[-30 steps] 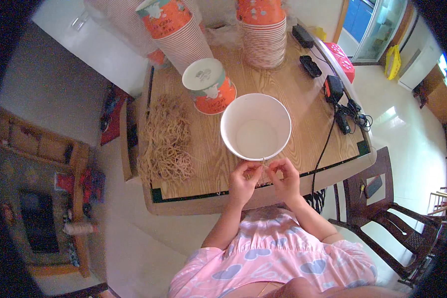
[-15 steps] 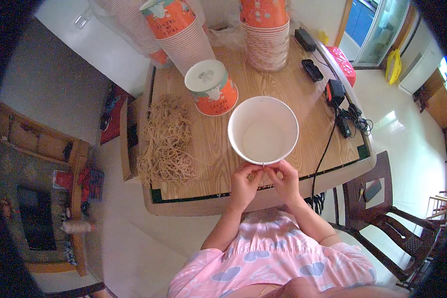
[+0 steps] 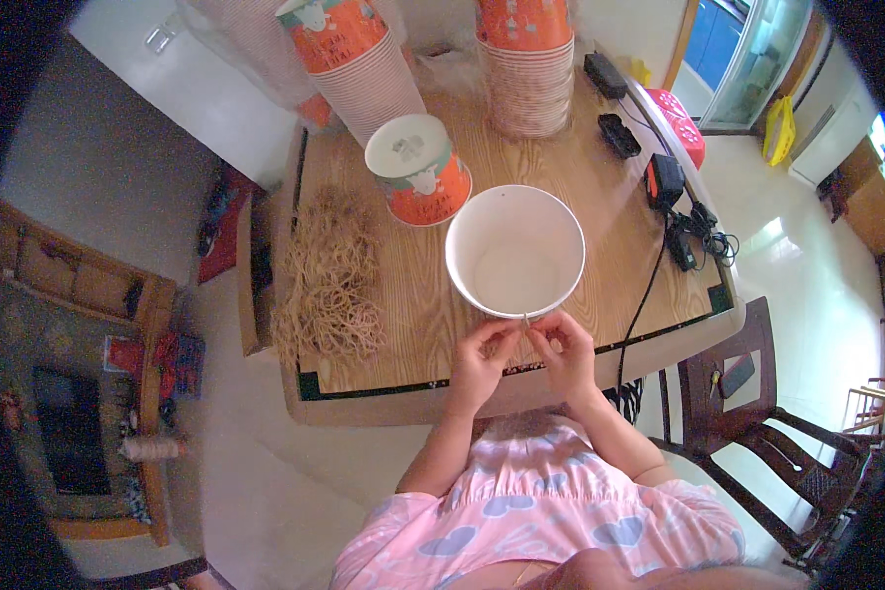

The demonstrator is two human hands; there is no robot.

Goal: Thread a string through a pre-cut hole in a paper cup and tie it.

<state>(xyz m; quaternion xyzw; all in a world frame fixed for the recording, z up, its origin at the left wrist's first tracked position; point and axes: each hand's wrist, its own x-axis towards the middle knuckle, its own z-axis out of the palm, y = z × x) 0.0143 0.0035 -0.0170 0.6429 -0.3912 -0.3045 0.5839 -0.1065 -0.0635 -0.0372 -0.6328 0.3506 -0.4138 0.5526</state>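
I see two tall stacks of orange-and-white printed paper cups (image 3: 359,59) and (image 3: 526,64) at the far edge of the wooden surface (image 3: 600,211), at about eleven and twelve o'clock from the open cup; both stacks stand mouth down, and their printed bands are orange with pale cartoon shapes. A single orange cup with a white lid (image 3: 418,169) sits at about ten o'clock, near the open one and tilted toward me. The white paper cup (image 3: 515,251) stands upright, mouth up, its inside plain white, at the middle of the surface toward the near edge; its axis runs straight up at the camera. At its six o'clock rim my left hand (image 3: 484,364) and right hand (image 3: 562,352) meet, fingers pinched narrow on a thin rubber band (image 3: 527,324) held just against the rim; the band is too fine to tell how it runs. A loose heap of tan rubber bands (image 3: 329,280) lies at nine o'clock, well apart from the hands. Black chargers and cables (image 3: 674,202) lie at three o'clock, and a red basket (image 3: 680,133) sits at the far right corner. A dark wooden chair (image 3: 747,393) stands beside the surface at four o'clock.
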